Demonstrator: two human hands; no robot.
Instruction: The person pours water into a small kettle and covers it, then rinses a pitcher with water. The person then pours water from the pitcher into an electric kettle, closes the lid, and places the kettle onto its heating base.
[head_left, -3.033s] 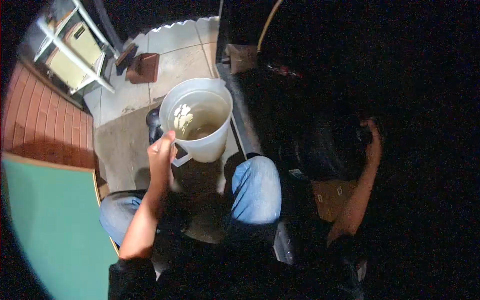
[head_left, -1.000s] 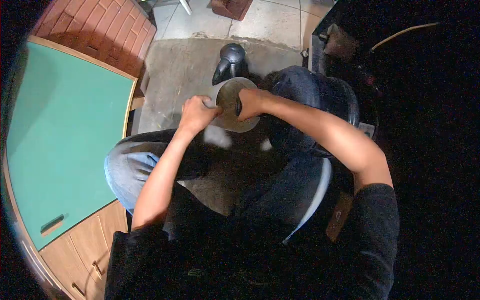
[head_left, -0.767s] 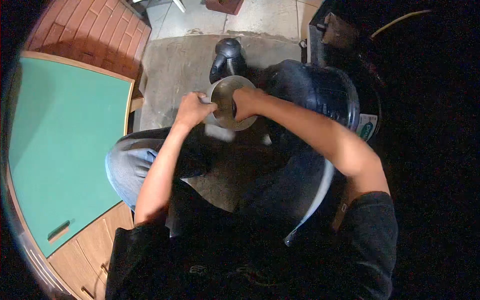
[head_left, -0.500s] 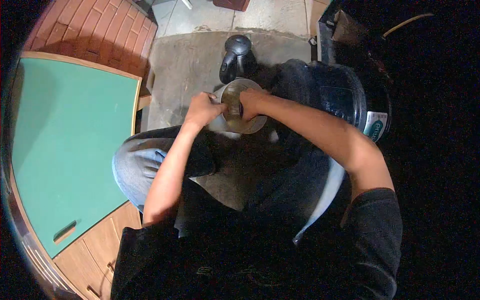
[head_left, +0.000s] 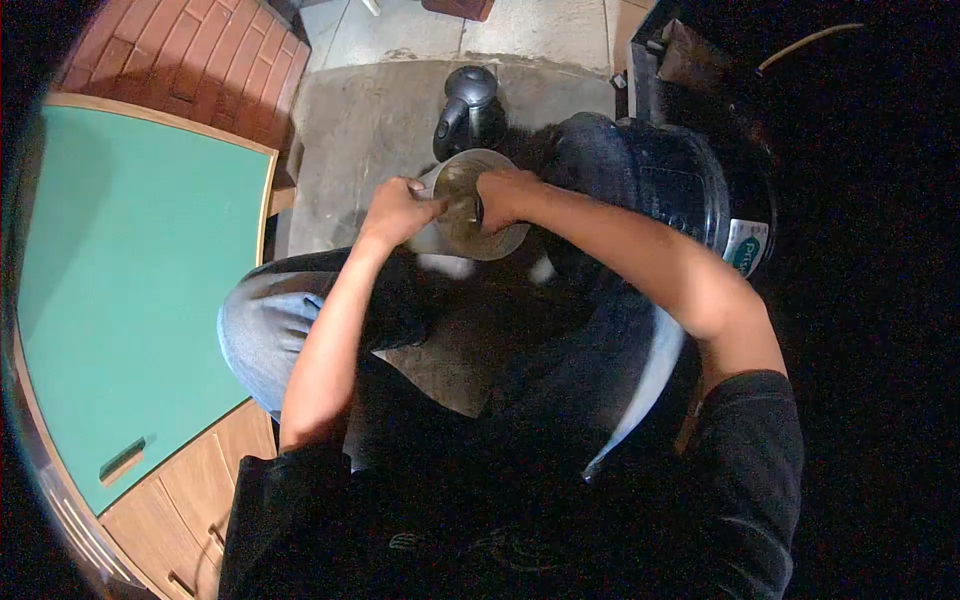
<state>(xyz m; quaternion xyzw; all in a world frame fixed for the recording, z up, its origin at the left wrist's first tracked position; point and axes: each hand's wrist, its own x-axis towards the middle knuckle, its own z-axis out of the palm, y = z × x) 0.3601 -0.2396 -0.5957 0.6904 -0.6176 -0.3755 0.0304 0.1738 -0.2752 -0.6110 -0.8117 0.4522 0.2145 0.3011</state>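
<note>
A pale, translucent round container [head_left: 505,248], like a pitcher, sits between my knees with its mouth facing up. My left hand [head_left: 397,212] is closed around its left side at the rim, the thumb over the edge. Inside the mouth is my right hand [head_left: 508,198], its fingers curled downward; a dark edge shows by the fingers, but what they hold, if anything, is hidden. Just beyond the container stands a dark electric kettle [head_left: 472,95], its handle toward the lower left.
A large clear water bottle [head_left: 690,185] with a label [head_left: 746,246] lies or stands at the right. On the left is a green board-topped cabinet [head_left: 140,290] with wooden drawers [head_left: 195,490]. A brick wall [head_left: 190,60] rises behind it. The right side is very dark.
The whole view has shifted slightly, so everything sits a little higher and further left. Both hands keep their places at the container; the right hand's fingers have shifted slightly inside it.
</note>
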